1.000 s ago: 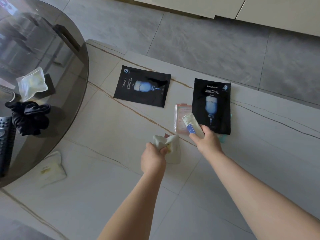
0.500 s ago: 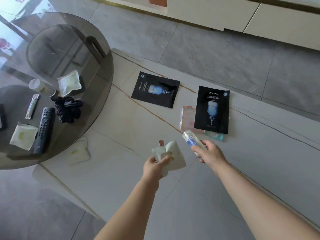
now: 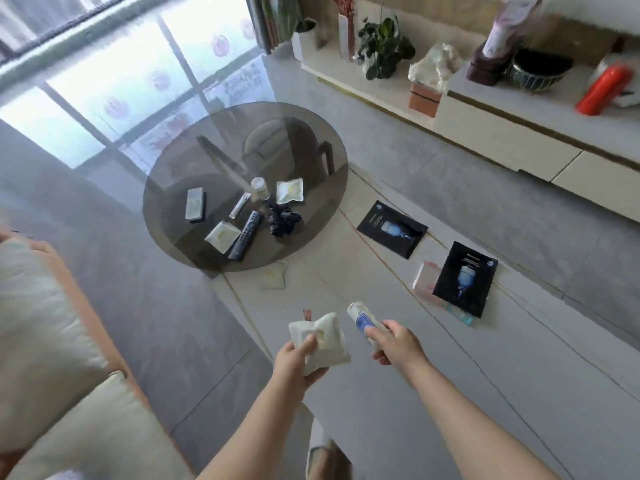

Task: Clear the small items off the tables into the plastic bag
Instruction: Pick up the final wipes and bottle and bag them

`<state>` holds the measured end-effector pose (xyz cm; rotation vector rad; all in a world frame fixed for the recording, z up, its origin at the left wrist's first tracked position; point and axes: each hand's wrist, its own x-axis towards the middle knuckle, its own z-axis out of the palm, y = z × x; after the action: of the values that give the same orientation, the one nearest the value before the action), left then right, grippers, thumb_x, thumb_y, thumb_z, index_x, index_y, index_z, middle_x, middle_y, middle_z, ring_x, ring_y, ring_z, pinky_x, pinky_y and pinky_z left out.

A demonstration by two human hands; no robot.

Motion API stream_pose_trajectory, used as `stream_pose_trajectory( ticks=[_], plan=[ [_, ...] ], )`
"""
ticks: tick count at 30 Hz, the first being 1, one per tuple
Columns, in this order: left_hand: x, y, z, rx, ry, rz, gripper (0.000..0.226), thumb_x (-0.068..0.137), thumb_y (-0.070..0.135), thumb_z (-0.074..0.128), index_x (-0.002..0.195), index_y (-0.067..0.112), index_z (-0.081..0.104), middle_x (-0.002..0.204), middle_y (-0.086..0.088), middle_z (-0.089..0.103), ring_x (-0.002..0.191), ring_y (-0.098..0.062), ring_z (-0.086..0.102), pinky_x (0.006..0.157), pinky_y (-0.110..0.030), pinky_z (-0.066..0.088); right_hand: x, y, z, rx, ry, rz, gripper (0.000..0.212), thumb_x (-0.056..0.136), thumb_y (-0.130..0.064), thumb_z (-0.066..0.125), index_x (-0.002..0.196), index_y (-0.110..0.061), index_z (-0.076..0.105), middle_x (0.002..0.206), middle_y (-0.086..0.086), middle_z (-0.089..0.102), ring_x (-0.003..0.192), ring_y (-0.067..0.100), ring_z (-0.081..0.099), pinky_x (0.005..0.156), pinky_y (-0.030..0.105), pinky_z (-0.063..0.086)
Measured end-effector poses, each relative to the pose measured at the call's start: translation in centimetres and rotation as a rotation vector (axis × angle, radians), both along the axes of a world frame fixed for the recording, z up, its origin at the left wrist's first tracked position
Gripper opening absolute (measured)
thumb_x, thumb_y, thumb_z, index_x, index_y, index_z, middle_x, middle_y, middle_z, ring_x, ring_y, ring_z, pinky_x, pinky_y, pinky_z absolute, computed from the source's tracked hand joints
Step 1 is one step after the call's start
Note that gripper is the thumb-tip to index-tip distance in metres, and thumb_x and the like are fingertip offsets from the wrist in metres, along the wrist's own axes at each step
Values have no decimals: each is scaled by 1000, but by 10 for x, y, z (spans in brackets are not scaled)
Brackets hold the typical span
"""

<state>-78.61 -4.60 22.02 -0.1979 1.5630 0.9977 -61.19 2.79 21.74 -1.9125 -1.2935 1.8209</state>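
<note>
My left hand (image 3: 294,358) grips white packets (image 3: 327,341) above the pale stone table (image 3: 450,393). My right hand (image 3: 398,346) holds a small clear bottle with a blue label (image 3: 363,318). Two black sachets (image 3: 392,229) (image 3: 464,278) lie flat on the stone table, with a pink packet (image 3: 423,280) beside the nearer one. The round glass table (image 3: 311,140) carries white packets (image 3: 290,190) (image 3: 221,235), a remote (image 3: 245,234), a black scrunchie (image 3: 283,220), a small cup (image 3: 260,188), a stick sachet (image 3: 239,205) and a phone-like item (image 3: 194,204). No plastic bag is in view.
A cream sofa cushion (image 3: 45,323) fills the lower left. A long low cabinet (image 3: 502,133) runs along the back with a plant (image 3: 382,46), a dark bowl (image 3: 538,69) and a red item (image 3: 606,88). My slippered foot (image 3: 320,455) shows on the grey floor.
The view has pulled back and up, showing the whole glass table, sofa and cabinet. Both hands keep their items and have drawn back from the black sachets toward me.
</note>
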Motion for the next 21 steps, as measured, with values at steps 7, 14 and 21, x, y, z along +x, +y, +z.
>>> stream_pose_trajectory(
  ticks=[7,14,21],
  plan=[
    [-68,-86,74,59,29,242,24,90,1,52,114,3,54,105,-21,57,89,-34,58,84,-53,50,-85,-48,64,58,105,267,7,84,-22,64,88,-18,59,73,-1,59,56,17,59,54,25,46],
    [-129,-205,113,100,120,479,15,92,1,54,106,3,56,83,-12,64,72,-24,61,56,-33,57,-184,-127,97,64,93,575,21,84,-32,64,81,-12,64,70,4,58,64,21,56,65,32,46],
    [-177,-336,121,71,160,741,11,88,0,58,88,12,60,70,-6,66,62,-19,61,53,-23,49,-276,-229,115,99,65,903,30,80,-36,65,78,-7,72,62,-1,61,56,10,54,55,24,42]
  ],
)
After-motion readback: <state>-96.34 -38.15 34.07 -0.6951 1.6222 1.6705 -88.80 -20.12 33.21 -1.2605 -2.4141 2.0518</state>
